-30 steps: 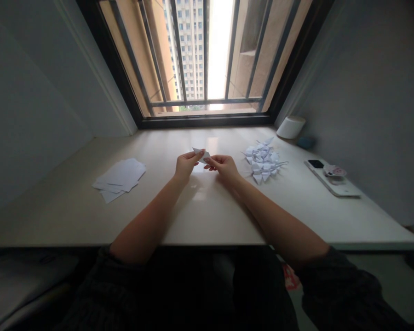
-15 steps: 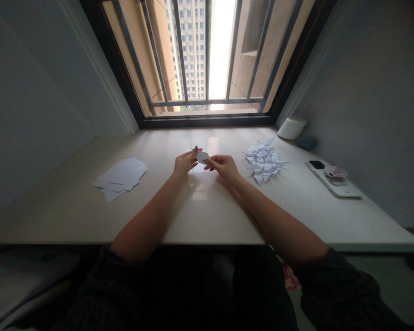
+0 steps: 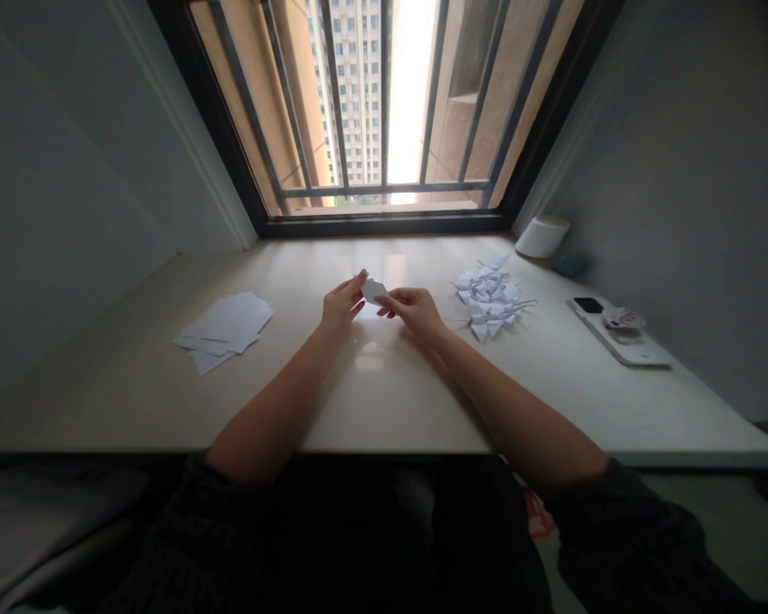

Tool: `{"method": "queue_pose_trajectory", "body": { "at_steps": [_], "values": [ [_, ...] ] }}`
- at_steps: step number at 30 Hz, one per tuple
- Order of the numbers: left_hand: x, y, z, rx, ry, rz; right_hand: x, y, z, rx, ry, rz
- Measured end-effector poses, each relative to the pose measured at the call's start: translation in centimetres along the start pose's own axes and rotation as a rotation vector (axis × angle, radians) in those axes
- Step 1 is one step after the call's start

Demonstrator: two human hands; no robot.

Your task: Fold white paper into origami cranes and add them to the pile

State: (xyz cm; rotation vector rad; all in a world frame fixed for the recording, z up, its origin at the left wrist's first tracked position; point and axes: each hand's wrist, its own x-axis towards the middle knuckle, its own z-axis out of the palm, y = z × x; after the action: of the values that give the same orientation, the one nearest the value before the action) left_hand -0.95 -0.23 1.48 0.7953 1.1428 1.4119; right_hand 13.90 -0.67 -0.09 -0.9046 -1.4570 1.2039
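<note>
A small folded piece of white paper (image 3: 374,291) is held just above the desk (image 3: 384,384) between both my hands. My left hand (image 3: 340,305) pinches its left side, fingers curled with the index finger raised along the paper. My right hand (image 3: 416,309) is closed on its right edge with thumb and fingers pressed together. To the right of my right hand lies a pile of several folded white paper pieces (image 3: 490,298). A loose stack of flat white sheets (image 3: 224,329) rests well to the left of my left hand.
A white phone (image 3: 618,335) with a small pink object on it lies at the right. A white cylinder (image 3: 541,236) and a small blue thing (image 3: 568,265) stand at the back right corner. A barred window (image 3: 384,111) fills the wall behind the desk.
The folded paper has turned slightly between my fingers and looks more compact. My left index finger has lifted along it. Both hands stay in the same place.
</note>
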Motion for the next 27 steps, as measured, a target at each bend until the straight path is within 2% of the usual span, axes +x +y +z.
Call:
{"method": "queue_pose_trajectory", "body": {
  "at_steps": [15, 23, 27],
  "values": [
    [0.43, 0.06, -0.41, -0.007, 0.005, -0.058, -0.03, 0.37, 0.04, -0.019, -0.020, -0.010],
    [-0.06, -0.31, 0.10, 0.182, 0.190, 0.274, -0.10, 0.13, 0.14, -0.023, -0.025, -0.006],
    [-0.07, -0.69, 0.14, 0.232, 0.240, 0.357, -0.16, -0.06, 0.29, -0.006, -0.039, 0.016]
  ]
}}
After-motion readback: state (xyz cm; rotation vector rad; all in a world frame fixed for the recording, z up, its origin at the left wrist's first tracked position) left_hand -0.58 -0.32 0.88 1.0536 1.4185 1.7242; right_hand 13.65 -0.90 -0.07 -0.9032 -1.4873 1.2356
